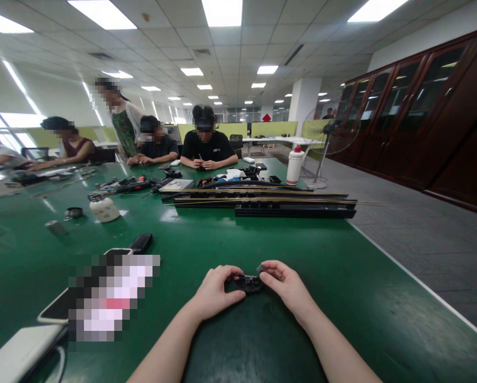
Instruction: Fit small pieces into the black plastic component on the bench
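The left hand [218, 287] clamps a black part [249, 285] on or just above the green surface [198, 247], presumably for steadiness; just beside, the right hand [285, 281] pinches 1 small piece [259, 268] (too tiny to identify).

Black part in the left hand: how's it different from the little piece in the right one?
The black part is bigger; the little piece is much smaller. The left hand holds the black part; the right hand pinches the little piece. Both are held at the green table.
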`<state>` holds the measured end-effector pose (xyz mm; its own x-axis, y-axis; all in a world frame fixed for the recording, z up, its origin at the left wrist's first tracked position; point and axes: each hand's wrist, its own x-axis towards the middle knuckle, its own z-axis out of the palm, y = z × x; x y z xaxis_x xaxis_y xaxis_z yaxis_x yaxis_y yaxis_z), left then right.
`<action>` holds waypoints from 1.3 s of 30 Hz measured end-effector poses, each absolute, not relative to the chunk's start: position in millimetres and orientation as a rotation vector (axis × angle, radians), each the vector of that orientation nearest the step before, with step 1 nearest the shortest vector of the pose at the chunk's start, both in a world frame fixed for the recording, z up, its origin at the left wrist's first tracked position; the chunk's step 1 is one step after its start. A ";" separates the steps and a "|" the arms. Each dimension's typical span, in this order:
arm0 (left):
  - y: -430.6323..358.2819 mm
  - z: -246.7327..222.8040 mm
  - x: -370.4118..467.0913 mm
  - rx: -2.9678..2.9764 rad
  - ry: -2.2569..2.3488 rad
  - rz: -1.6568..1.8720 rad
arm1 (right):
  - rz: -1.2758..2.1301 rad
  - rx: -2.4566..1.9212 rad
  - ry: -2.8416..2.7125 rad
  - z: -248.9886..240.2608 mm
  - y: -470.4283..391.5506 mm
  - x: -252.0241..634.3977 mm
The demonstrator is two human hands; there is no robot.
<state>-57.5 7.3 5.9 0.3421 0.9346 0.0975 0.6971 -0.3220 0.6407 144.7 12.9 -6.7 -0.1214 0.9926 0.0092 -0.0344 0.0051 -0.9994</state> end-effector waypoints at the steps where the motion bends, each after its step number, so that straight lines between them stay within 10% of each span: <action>1: 7.3 5.8 -57.5 2.115 1.422 0.637 | 1.314 -1.120 -1.260 -5.9 12.7 144.6; 39: 6.7 7.6 -56.7 2.121 1.450 0.604 | 1.387 -1.078 -0.947 2.8 12.2 151.0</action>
<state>-56.7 6.7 7.6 0.3355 0.9386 0.0803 0.7182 -0.3100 0.6229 151.0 12.2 2.8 -0.0001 0.9952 -0.0975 -0.2713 -0.0939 -0.9579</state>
